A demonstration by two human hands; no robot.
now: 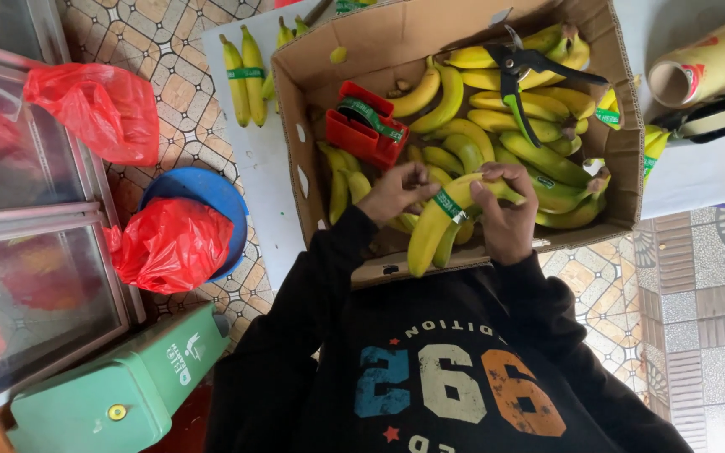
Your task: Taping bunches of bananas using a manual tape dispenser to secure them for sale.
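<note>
Head cam, only view here, so one pass. Both hands are centre frame, over the near edge of the cardboard box (pixel 463 33). Left hand (pixel 392 193) and right hand (pixel 507 220) are a little apart but both pinched on the same banana bunch (pixel 432 225), which sits low-centre w/ a green tape band (pixel 449 205) around it; fingers look busy right at that band.

What could go wrong, imo:
- the bunch hangs half over the box's front flap, held by fingertips only. If the grip slips it prob drops to the floor or into the person's lap and bruises.
- tugging the band too hard could split a stem or tear the tape, since it's wrapped tight against the peel.
- the pruning shears (pixel 520 80) lie open-ish on top of the loose bananas, upper centre-right. Reaching in blind for the next bunch = nicked finger or a gouged banana.
- the red tape dispenser (pixel 364 126) sits tilted on the pile, upper centre, could slide deeper under the fruit.

Surface and room: box rests on a white bench (pixel 253 168), w/ two more banded bananas (pixel 243 71) lying on it upper left. Patterned tile floor (pixel 606 277) around it. Left of frame: red plastic bags (pixel 169 243), a blue tub (pixel 211 189), a glass-front cabinet (pixel 27 252), and a green scale (pixel 119 390) at lower left. Upper right has a roll of wrap (pixel 706 63).
</note>
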